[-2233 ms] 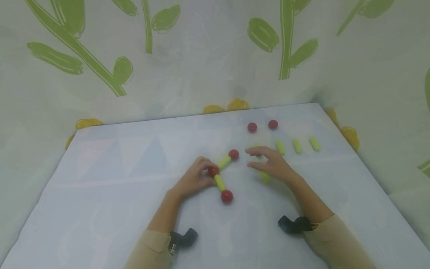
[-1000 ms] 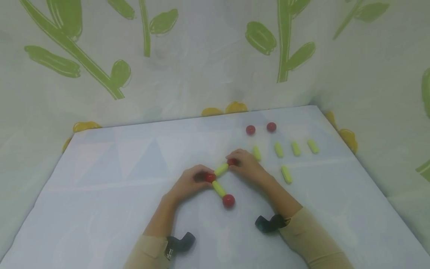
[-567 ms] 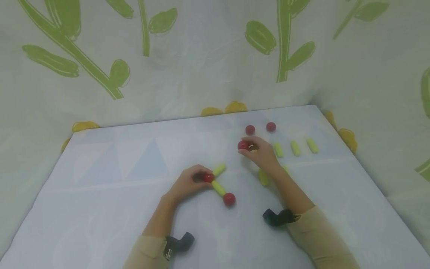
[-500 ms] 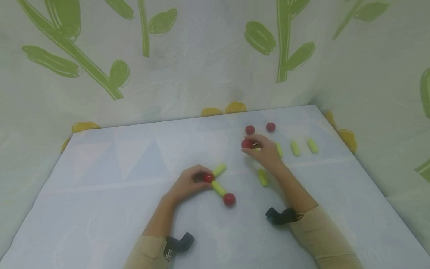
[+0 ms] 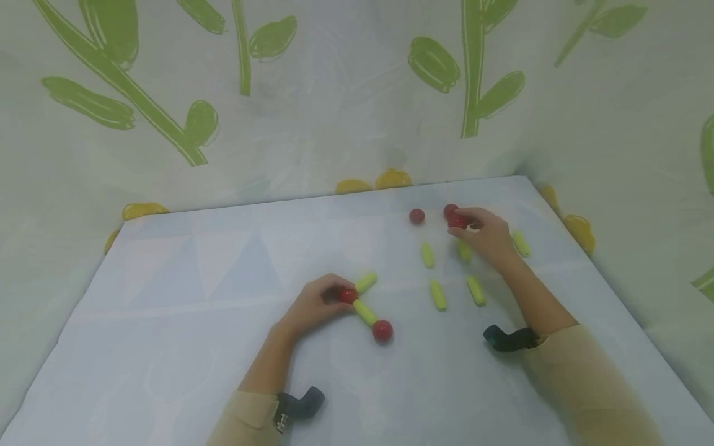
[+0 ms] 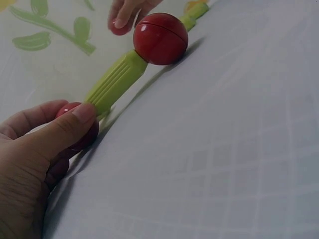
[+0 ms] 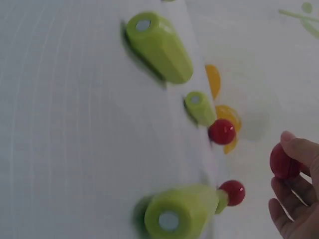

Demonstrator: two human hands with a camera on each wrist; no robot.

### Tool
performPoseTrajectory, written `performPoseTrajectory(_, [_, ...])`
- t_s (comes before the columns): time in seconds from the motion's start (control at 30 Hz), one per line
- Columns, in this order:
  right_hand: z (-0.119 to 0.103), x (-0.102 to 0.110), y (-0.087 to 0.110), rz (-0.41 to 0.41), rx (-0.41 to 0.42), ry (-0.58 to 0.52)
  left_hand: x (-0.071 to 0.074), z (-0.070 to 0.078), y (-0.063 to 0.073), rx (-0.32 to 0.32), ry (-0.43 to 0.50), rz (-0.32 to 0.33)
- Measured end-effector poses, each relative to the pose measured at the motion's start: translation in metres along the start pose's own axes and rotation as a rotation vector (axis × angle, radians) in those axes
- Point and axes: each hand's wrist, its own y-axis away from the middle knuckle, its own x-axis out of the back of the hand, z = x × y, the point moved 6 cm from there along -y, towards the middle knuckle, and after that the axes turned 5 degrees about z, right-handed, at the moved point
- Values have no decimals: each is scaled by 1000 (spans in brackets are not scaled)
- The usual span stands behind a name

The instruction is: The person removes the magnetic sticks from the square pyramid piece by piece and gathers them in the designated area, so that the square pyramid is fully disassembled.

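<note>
My left hand (image 5: 312,302) grips a red ball (image 5: 348,295) on the table. Two yellow-green rods fan out from this ball: the far rod (image 5: 366,282) has a free end, and the near rod (image 5: 365,313) ends in another red ball (image 5: 382,331). In the left wrist view, that end ball (image 6: 160,39) shows a seam round it. Over at the back right, my right hand (image 5: 491,238) pinches a loose red ball (image 5: 457,223) between thumb and fingers. It overlaps a second red ball (image 5: 450,210) behind it in the head view. In the right wrist view the pinched ball (image 7: 284,162) sits at the fingertips.
Another red ball (image 5: 416,216) lies near the table's back edge. Several loose rods lie in two rows, among them a front-row rod (image 5: 437,295) and a far-right rod (image 5: 521,243); the right hand covers some. A leaf-patterned wall covering (image 5: 334,111) rises behind the table (image 5: 223,371).
My right hand took hold of the red ball at the far rod's end, pulled it off and carried it back and right. The left hand kept its grip, almost still.
</note>
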Motion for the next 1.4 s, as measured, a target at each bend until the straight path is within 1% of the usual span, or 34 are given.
performPoseTrajectory(0.23, [29,16,-24,39,12,77,-1,0,-1,-23,3,-1])
performPoseTrajectory(0.33, [37,19,-36,10,-6,81,0,2,0,-18,2,8])
performPoseTrajectory(0.47, [49,18,-50,-66,-46,76,2,3,2,2,-4,19])
performPoseTrajectory(0.57, [57,19,-53,-101,-84,64,2,1,4,8,-4,13])
performPoseTrajectory(0.63, [62,20,-55,-106,-104,58,1,0,4,8,-3,13])
performPoseTrajectory(0.8, [72,20,-63,-77,-121,73,1,-1,5,-5,8,15])
performPoseTrajectory(1.0, [77,11,-71,-60,-181,54,2,-1,7,-13,14,17])
performPoseTrajectory(1.13, [82,9,-74,-52,-211,64,0,-1,7,-12,20,9])
performPoseTrajectory(1.23, [85,10,-75,-47,-214,73,0,-1,5,-9,17,7])
performPoseTrajectory(1.4, [85,18,-73,-73,-157,76,0,0,1,-18,11,2])
